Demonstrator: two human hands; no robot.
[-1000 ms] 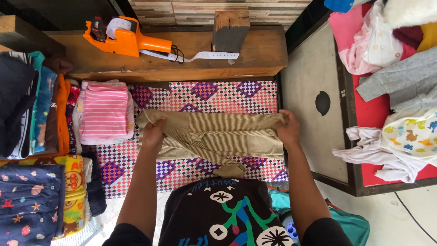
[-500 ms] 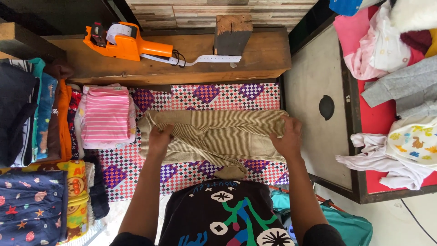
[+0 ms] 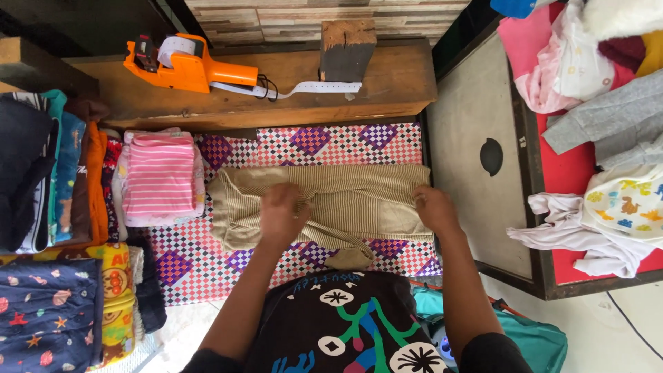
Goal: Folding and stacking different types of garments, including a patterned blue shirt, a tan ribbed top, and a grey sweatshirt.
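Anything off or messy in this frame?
Mostly tidy. Both hands, left hand and right hand, rest on the tan garment on the checked mat. Its near edge is uneven, a flap hanging toward the person. On the red table the clothes lie unfolded, and one drapes over its edge.

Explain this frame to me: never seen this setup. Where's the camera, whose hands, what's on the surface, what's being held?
There is no machine here: a person works with two bare hands, filmed by a camera worn on their head that looks straight down. The left hand presses on the middle of a folded beige ribbed garment, and the right hand grips its right edge. The garment lies on a checkered mat with purple diamonds. Left of it sits a folded pink striped top, with stacks of folded clothes further left. On the wooden ledge above lie an orange label gun and a wood block. Loose clothes are heaped on the right.
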